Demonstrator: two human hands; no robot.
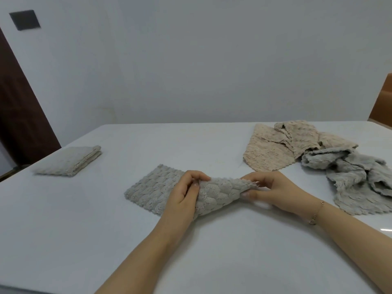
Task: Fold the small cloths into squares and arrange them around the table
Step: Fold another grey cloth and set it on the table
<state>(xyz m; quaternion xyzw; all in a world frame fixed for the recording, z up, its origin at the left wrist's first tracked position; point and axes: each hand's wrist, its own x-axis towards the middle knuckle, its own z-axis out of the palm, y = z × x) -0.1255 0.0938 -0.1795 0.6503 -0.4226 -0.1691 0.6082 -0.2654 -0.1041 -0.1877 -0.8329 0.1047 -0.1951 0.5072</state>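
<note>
A grey textured cloth [154, 187] lies on the white table [63, 219] in front of me, its left part flat and its right part lifted. My left hand [182, 196] pinches the raised edge near the middle. My right hand [269, 189] pinches the cloth's right corner, a little above the table. A folded pale cloth [70, 161] sits as a neat square at the table's left. At the far right lies a loose heap: beige cloths [275, 147] and crumpled grey cloths [356, 179].
The table's far edge meets a plain white wall. A dark brown door [19, 115] stands at the left, and a tan board [381, 102] leans at the right edge of view. Bare tabletop stretches in front of my forearms.
</note>
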